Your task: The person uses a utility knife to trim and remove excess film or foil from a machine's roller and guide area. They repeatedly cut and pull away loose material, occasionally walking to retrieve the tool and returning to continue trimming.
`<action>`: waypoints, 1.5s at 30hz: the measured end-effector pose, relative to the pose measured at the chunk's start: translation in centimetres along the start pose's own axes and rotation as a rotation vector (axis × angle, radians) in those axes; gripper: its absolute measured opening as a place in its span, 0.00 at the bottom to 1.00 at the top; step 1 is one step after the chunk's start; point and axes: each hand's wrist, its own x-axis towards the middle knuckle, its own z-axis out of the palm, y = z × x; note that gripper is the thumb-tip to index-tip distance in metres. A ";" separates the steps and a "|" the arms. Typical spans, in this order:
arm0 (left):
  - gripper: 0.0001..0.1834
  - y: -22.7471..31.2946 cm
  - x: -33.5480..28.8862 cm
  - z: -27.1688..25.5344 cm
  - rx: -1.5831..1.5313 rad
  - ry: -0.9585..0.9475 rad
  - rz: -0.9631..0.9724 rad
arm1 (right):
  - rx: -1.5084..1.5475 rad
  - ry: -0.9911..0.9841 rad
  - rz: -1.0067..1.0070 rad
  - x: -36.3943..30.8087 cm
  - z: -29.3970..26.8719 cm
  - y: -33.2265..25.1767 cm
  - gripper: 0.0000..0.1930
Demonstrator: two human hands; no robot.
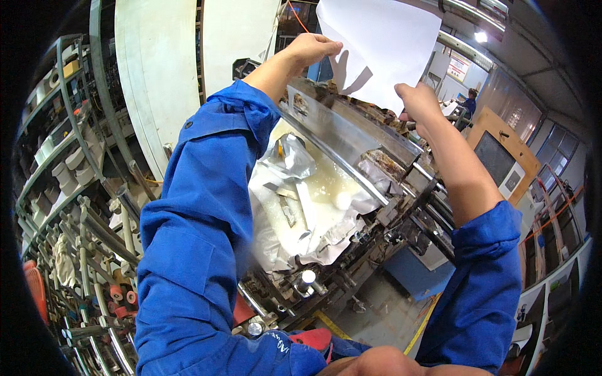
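Observation:
A large sheet of white paper (382,44) is held up in front of me, above the far side of a machine. My left hand (311,50) pinches its lower left edge between thumb and fingers. At the lower right corner, my right hand (419,103) is closed on the same sheet. Shadows of a hand fall on the paper. Below my arms lies a machine tray lined with crumpled sheeting (326,250), wet with milky liquid. A clear plastic bag (298,160) and a flat metal strip (306,203) lie in it.
A long metal roller bar (338,160) crosses the machine behind the tray. On the left stand racks (63,100) with rolls and many metal rods. At right is a wooden-framed panel (501,153). Another person (469,103) is far back right. Yellow lines mark the floor (376,326).

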 end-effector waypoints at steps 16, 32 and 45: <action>0.13 -3.5 2.0 -3.8 0.384 0.208 0.020 | -0.039 -0.029 -0.015 0.4 -0.6 0.4 0.17; 0.19 -8.3 2.9 -2.3 0.435 0.395 -0.081 | -0.438 0.013 -0.237 3.1 -2.7 2.6 0.14; 0.35 -3.2 0.5 -5.6 0.901 0.084 0.035 | -0.669 -0.011 -0.569 -11.7 -6.6 -2.5 0.18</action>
